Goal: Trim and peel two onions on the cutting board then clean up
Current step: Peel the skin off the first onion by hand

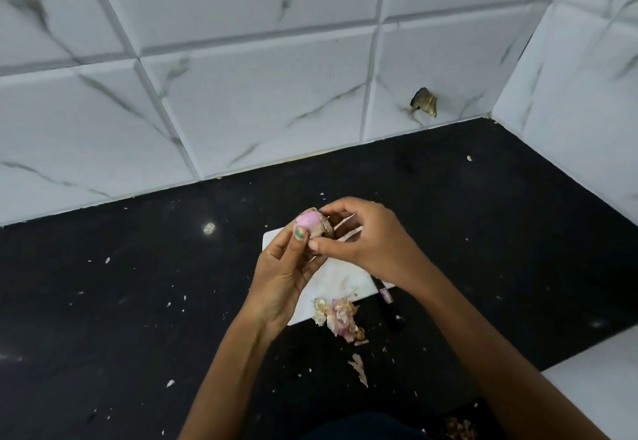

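Peeling mid-frame: left hand (283,267) grips onion (309,223) w/ skin end facing right, where right hand (359,232) pinches the skin.

A black counter (121,301) fills the lower part of the view. Small pale crumbs (170,383) lie scattered over it, and one bright spot of reflected light (209,228) shows on it. Behind the counter stands a wall (241,94) of white tiles with grey marble veins. A second tiled wall (587,94) meets it at the right, forming a corner. One tile has a broken hole (424,102) just above the counter.
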`<move>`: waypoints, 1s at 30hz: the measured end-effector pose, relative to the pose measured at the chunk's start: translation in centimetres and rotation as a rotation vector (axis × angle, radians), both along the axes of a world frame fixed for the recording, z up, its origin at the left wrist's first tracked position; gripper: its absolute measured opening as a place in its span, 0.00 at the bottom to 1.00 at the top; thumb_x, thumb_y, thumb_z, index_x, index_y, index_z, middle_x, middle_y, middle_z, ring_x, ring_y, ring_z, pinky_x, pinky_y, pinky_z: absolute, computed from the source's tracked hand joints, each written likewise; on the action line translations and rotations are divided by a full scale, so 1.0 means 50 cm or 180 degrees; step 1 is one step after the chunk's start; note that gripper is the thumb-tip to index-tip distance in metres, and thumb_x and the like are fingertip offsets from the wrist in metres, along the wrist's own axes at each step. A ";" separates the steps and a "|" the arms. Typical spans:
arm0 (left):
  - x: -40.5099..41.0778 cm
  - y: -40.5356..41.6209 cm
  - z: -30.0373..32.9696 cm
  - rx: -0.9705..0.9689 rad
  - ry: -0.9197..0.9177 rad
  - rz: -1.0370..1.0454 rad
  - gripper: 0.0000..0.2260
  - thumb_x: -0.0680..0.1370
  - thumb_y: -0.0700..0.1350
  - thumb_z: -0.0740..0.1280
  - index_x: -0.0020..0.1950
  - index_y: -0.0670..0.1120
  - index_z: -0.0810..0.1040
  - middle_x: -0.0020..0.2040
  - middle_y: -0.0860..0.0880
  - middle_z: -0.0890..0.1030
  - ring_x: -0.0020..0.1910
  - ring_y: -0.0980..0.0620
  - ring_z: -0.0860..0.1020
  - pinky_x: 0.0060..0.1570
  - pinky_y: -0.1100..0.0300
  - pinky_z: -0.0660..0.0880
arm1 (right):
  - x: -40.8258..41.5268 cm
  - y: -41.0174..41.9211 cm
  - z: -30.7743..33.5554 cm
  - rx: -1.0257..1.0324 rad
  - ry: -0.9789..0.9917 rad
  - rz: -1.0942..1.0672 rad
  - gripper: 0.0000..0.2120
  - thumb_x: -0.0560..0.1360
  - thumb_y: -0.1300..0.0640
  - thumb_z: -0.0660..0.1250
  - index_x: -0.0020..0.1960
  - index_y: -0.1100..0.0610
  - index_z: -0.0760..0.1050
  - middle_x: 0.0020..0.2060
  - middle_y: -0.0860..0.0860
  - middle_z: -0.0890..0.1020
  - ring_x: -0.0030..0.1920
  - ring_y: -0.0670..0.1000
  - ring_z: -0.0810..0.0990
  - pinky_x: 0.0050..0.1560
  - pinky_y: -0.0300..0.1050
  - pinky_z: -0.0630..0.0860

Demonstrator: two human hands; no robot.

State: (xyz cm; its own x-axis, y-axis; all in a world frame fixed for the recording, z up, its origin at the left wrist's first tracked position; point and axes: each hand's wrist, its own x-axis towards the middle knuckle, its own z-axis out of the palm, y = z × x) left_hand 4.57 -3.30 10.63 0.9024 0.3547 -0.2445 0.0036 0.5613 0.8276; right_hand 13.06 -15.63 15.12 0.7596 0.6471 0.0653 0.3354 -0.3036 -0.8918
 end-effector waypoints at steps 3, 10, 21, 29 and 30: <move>-0.001 0.007 0.006 0.0052 -0.0130 -0.0077 0.23 0.73 0.50 0.63 0.66 0.42 0.75 0.54 0.43 0.84 0.53 0.50 0.83 0.51 0.61 0.80 | -0.007 0.009 0.011 0.0076 -0.0078 -0.0055 0.14 0.66 0.56 0.77 0.50 0.55 0.80 0.40 0.46 0.83 0.40 0.42 0.82 0.40 0.34 0.79; -0.008 0.025 0.016 0.0221 -0.0293 -0.0239 0.35 0.61 0.61 0.79 0.63 0.46 0.79 0.57 0.43 0.83 0.52 0.51 0.82 0.46 0.64 0.79 | 0.006 0.000 0.035 0.0164 -0.0015 0.0155 0.11 0.65 0.58 0.76 0.47 0.55 0.83 0.38 0.48 0.85 0.40 0.44 0.84 0.44 0.43 0.82; -0.012 0.023 0.011 0.0003 -0.0394 -0.0378 0.35 0.60 0.60 0.79 0.62 0.45 0.79 0.52 0.46 0.84 0.48 0.54 0.83 0.44 0.64 0.80 | 0.024 -0.014 0.038 0.0247 0.0258 0.0199 0.09 0.69 0.66 0.73 0.46 0.56 0.83 0.39 0.53 0.85 0.41 0.50 0.85 0.46 0.44 0.82; -0.012 0.031 0.016 0.0487 -0.0358 -0.0221 0.34 0.65 0.58 0.75 0.67 0.44 0.75 0.52 0.48 0.84 0.45 0.55 0.82 0.43 0.64 0.78 | 0.006 -0.007 0.025 0.0249 0.0180 0.0023 0.11 0.67 0.56 0.77 0.48 0.58 0.83 0.39 0.49 0.85 0.41 0.45 0.84 0.44 0.40 0.81; -0.012 0.033 0.017 0.0558 -0.0358 -0.0248 0.34 0.65 0.59 0.76 0.67 0.45 0.76 0.54 0.47 0.83 0.46 0.54 0.82 0.44 0.64 0.78 | 0.005 -0.004 0.023 0.0248 0.0104 -0.0038 0.10 0.67 0.57 0.77 0.46 0.58 0.83 0.38 0.49 0.85 0.40 0.45 0.84 0.43 0.39 0.81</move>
State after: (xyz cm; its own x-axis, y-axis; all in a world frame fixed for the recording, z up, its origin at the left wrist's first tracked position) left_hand 3.96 -1.66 11.47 0.9469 0.3111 -0.0816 -0.0564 0.4104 0.9101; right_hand 13.28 -15.82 16.29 0.7698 0.6319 0.0901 0.3024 -0.2368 -0.9233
